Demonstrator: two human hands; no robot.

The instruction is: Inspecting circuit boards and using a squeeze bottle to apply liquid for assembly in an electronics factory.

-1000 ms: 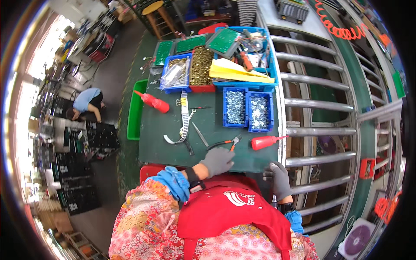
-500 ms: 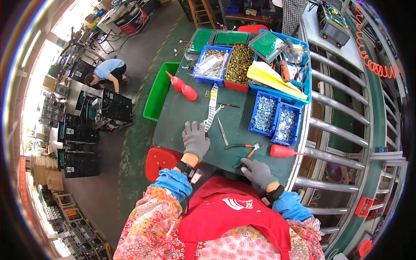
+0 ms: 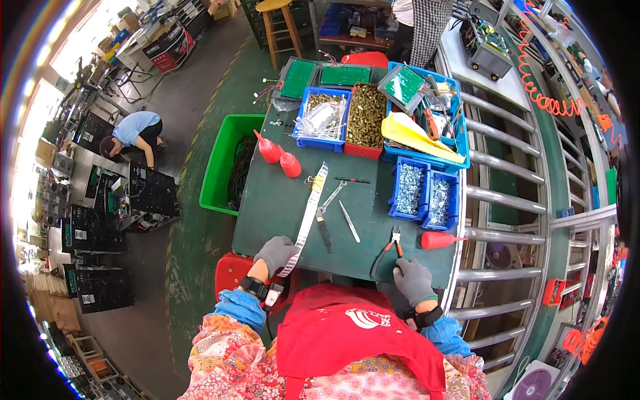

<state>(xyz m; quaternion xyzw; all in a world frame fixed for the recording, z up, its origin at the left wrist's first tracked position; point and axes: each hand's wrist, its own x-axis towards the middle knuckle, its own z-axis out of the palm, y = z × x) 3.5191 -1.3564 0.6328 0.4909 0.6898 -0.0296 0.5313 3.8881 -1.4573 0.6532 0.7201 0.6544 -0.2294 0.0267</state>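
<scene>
My gloved left hand is at the table's near left edge, its fingers closed on the lower end of a long white label strip, which runs up and away across the table. My gloved right hand is at the near right edge, fingers curled round one handle of the orange-and-black cutting pliers; their jaws point away from me. Between the hands lie metal tweezers, a small spanner, a dark flat-handled tool and a thin black pen-like stick.
Red squeeze bottles stand at the left, another bottle lying right. Farther off are blue bins of small hardware, a red bin of brass pieces and green circuit boards. A green crate adjoins the table; metal rollers run along the right.
My left hand has moved left and nearer, drawing the strip's lower end with it and uncovering the dark tool. The pliers have turned with my right hand, jaws now pointing away.
</scene>
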